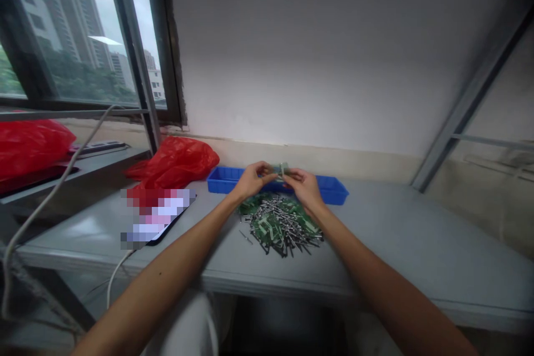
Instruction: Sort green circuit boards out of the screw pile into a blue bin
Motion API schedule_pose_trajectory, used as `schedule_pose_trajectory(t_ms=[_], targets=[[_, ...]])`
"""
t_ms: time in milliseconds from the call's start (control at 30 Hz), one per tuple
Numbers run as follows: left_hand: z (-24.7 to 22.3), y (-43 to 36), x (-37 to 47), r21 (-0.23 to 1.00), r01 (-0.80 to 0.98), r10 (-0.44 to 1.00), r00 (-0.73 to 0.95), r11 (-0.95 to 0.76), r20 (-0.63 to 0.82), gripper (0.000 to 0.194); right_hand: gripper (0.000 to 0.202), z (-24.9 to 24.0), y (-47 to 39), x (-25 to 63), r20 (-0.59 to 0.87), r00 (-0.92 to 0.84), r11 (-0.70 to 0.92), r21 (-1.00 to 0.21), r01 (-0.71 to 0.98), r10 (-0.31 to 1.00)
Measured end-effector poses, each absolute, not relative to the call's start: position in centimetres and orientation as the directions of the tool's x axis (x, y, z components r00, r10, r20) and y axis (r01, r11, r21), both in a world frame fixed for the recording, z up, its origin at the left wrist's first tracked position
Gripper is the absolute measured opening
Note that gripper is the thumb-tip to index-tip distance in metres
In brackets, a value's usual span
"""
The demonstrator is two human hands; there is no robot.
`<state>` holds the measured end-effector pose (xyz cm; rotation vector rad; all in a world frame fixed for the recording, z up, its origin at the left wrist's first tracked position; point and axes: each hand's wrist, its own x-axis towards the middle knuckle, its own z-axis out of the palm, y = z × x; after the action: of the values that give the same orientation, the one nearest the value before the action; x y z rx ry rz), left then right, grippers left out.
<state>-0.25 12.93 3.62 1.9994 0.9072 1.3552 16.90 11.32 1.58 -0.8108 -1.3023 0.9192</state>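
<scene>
Both hands meet above a pile at the middle of the table. My left hand (255,178) is closed on the left side of a small greenish, partly clear piece (280,169). My right hand (303,182) pinches the same piece from the right. Just below them lies a heap of metal rivet-like pins (286,225) mixed with green pieces (267,228). One loose pin (246,237) rests left of the heap. Behind the hands stands a long blue tray (331,189), its middle partly hidden by them.
On the grey table (387,233), a red plastic bag (179,158) lies left of the tray, with a blurred-out phone (167,217) before it. A white cable (54,189) runs at the left. Metal posts (471,89) stand at both sides.
</scene>
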Motion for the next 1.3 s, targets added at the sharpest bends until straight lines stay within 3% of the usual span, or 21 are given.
schedule_pose_trajectory(t_ms=[100, 200, 267, 300, 333, 400, 467, 500, 667, 833, 933, 1033, 1167, 1300], targets=[[3.5, 13.4, -0.8, 0.672, 0.344, 0.744, 0.147, -0.656, 0.651, 0.023, 0.027, 4.4, 13.3, 19.4, 0.537, 0.289, 0.556, -0.831, 0.020, 0.793], [3.4, 14.0, -2.2, 0.522, 0.535, 0.654, 0.079, -0.665, 0.753, 0.014, 0.024, 9.7, 15.8, 22.9, 0.716, 0.517, 0.689, -0.663, 0.292, 0.469], [3.4, 14.2, -3.2, 0.417, 0.637, 0.591, 0.074, -0.648, 0.804, 0.014, 0.023, 12.7, 17.1, 24.3, 0.795, 0.543, 0.725, -0.540, 0.427, 0.272], [3.5, 14.3, -3.6, 0.381, 0.672, 0.572, 0.077, -0.635, 0.816, 0.015, 0.022, 13.4, 17.5, 24.5, 0.835, 0.491, 0.721, -0.499, 0.482, 0.249], [3.5, 14.3, -3.8, 0.358, 0.697, 0.562, 0.079, -0.622, 0.823, 0.015, 0.021, 13.6, 17.7, 24.3, 0.873, 0.401, 0.706, -0.468, 0.531, 0.277], [3.6, 14.3, -4.1, 0.329, 0.727, 0.555, 0.087, -0.603, 0.827, 0.016, 0.016, 12.2, 17.5, 23.3, 0.883, 0.056, 0.687, -0.401, 0.606, 0.466], [3.7, 14.1, -4.1, 0.312, 0.740, 0.556, 0.099, -0.596, 0.825, 0.016, 0.009, 9.7, 16.9, 22.2, 0.658, -0.363, 0.688, -0.334, 0.644, 0.660], [3.8, 14.1, -4.0, 0.303, 0.744, 0.554, 0.107, -0.595, 0.826, 0.016, 0.008, 8.5, 16.5, 21.8, 0.588, -0.427, 0.683, -0.320, 0.656, 0.686], [3.8, 14.1, -3.9, 0.259, 0.767, 0.536, 0.128, -0.587, 0.834, 0.015, 0.012, 5.6, 15.4, 20.9, 0.652, -0.324, 0.648, -0.343, 0.680, 0.685], [3.7, 14.3, -4.0, 0.234, 0.780, 0.553, 0.167, -0.581, 0.816, 0.013, 0.021, 5.3, 16.3, 18.4, 0.653, -0.343, 0.680, -0.372, 0.632, 0.676], [3.8, 14.2, -4.0, 0.236, 0.773, 0.556, 0.176, -0.589, 0.812, 0.013, 0.025, 4.3, 17.4, 16.1, 0.578, -0.408, 0.689, -0.428, 0.585, 0.706], [3.8, 14.2, -4.1, 0.239, 0.769, 0.551, 0.170, -0.592, 0.817, 0.013, 0.030, 3.1, 18.4, 14.4, 0.457, -0.410, 0.604, -0.463, 0.648, 0.790], [3.7, 14.3, -4.0, 0.243, 0.767, 0.557, 0.175, -0.594, 0.812, 0.014, 0.053, 2.3, 19.0, 13.6, 0.392, -0.347, 0.500, -0.413, 0.761, 0.852], [3.7, 14.3, -3.9, 0.242, 0.767, 0.564, 0.184, -0.595, 0.805, 0.013, 0.057, 2.8, 18.7, 13.6, 0.324, -0.338, 0.446, -0.365, 0.817, 0.884]])
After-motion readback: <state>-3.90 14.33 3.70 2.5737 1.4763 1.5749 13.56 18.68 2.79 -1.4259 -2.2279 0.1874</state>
